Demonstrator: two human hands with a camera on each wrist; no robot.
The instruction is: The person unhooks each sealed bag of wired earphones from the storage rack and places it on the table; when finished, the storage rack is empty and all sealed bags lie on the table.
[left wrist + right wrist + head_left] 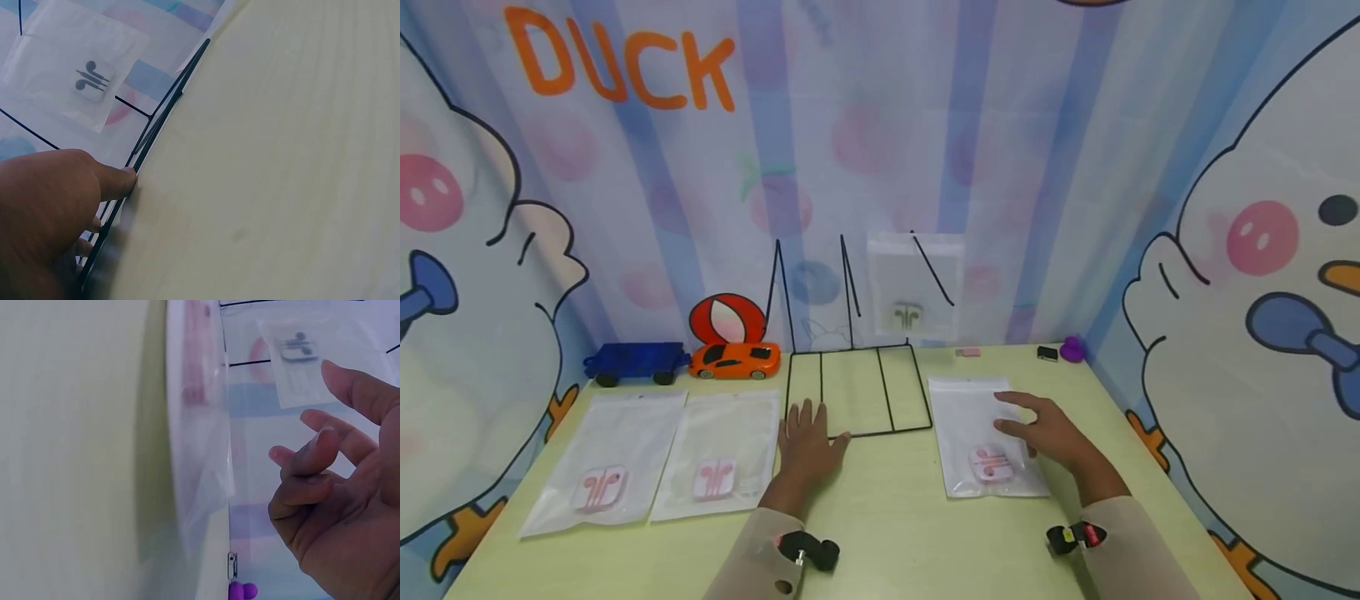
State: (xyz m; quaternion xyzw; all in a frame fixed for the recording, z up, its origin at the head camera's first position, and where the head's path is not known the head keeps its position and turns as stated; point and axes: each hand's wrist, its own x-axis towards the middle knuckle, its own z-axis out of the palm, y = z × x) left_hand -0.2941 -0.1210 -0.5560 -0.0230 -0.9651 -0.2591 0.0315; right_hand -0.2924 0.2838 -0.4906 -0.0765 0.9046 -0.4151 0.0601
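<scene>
My left hand [808, 450] rests at the front left corner of a black wire display rack [880, 432], fingers straight. In the left wrist view its thumb [119, 182] touches the front bar. My right hand [1056, 433] hovers over the right side of a white zip bag [955, 417], fingers loosely bent and holding nothing. Inside that bag lies a boxed set of pink earphones [991, 464]. Another bag [917, 271], with dark-looking earphones, hangs from the rack's right hook. Two more bags, the left one [632, 433] and its neighbour [737, 429], lie flat, each with pink earphones.
Along the back stand a blue toy wagon [640, 360], an orange toy car [735, 361] and a red-and-white ring-like object [707, 317]. At the back right sit a small pink item [967, 352], a small black item [1047, 354] and a purple object [1072, 349].
</scene>
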